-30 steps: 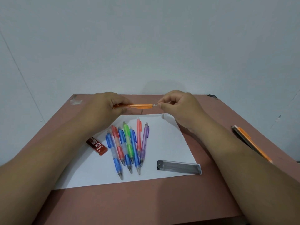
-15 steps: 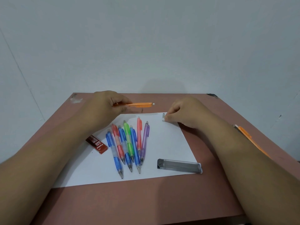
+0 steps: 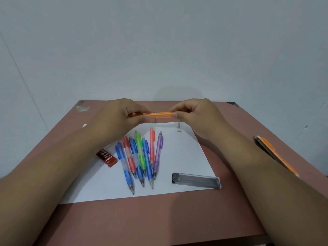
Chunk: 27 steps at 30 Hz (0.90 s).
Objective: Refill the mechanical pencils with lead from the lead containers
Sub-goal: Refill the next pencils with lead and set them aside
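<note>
An orange mechanical pencil is held level above the far edge of the white paper. My left hand grips its left end and my right hand pinches its right end. Two small pale parts lie on the paper just below my right hand. Several colored mechanical pencils lie side by side on the paper, tips toward me. A red lead container lies at the paper's left edge, and a clear grey lead container lies at its near right corner.
The brown table ends at a pale wall behind. An orange pencil and a dark one lie near the table's right edge, partly behind my right forearm. A white scrap lies at the far left.
My right hand went down to the paper beside the small cap, left a small part there, then rose back to pinch the orange pencil's right end. My left hand kept its grip.
</note>
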Available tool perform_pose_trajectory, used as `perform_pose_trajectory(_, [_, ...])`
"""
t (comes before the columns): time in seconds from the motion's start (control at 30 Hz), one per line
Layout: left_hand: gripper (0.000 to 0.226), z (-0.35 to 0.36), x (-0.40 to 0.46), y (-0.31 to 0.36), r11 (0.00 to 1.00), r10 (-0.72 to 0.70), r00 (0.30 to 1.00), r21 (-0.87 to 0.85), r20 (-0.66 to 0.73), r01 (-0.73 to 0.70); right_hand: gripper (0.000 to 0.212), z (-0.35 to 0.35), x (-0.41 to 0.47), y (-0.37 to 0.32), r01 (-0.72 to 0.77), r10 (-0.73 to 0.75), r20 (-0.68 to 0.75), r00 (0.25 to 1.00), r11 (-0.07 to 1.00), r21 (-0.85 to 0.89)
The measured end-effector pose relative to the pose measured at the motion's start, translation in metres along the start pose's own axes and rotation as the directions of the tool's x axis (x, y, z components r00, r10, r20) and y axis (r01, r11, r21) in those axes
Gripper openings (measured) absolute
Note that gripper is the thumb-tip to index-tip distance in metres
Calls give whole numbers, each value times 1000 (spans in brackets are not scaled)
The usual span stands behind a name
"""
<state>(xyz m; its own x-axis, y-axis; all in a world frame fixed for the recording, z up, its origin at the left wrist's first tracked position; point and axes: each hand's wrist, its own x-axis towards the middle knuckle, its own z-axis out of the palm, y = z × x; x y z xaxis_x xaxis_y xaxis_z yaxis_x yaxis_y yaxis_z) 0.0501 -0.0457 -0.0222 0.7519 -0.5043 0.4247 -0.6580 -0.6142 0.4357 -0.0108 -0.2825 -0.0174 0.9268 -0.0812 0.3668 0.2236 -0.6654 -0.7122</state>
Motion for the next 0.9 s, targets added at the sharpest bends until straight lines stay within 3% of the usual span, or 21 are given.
perform_pose_trajectory(0.13, [44, 1, 1, -2, 997, -78, 997, 19, 24, 78, 12, -4, 5, 8, -60, 64, -87, 994, 997, 51])
perform_pose_trajectory(0.27, [52, 0, 1, -2, 989, -145, 986, 14, 86, 145, 12, -7, 8, 20, -138, 134, -107, 985, 990, -29])
perform_pose_trajectory(0.53, [37, -2, -2, 0, 980, -194, 966, 67, 172, 185, 10, -6, 11, 35, -281, 276, -63, 959, 955, -98])
perform_pose_trajectory(0.9, [37, -6, -3, 8, 963, -214, 937, 221, 276, 154, 17, -5, 10, 32, -272, 270, -31, 962, 951, -145])
